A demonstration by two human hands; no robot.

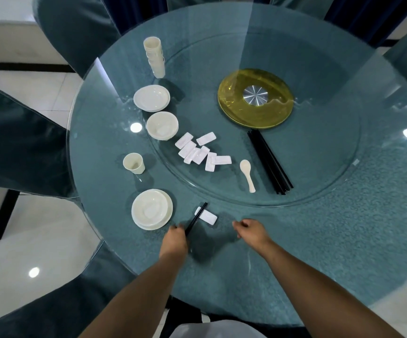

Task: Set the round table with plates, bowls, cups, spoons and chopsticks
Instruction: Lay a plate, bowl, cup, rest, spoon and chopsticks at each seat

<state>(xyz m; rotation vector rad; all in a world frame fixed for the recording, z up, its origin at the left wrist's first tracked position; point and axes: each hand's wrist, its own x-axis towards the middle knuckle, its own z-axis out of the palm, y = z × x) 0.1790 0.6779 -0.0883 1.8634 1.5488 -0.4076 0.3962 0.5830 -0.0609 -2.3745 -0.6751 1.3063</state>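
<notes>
A cup (pixel 134 163) is standing at the far left, and a bowl is sitting on a plate (pixel 152 209) nearer me. My left hand (pixel 176 240) is pinching black chopsticks (pixel 196 218), their tips lying across a white rest (pixel 206 215). My right hand (pixel 251 231) is hanging loose, fingers softly curled, holding nothing.

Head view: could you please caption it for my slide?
Left hand lays chopsticks on a rest beside the plate; right hand hovers.

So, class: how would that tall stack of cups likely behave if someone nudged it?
The stack of cups is tall, narrow and already leaning, so it would probably tip rather than slide. The cups look light, likely plastic. The glass table looks smooth, so a low push might slide it.
</notes>
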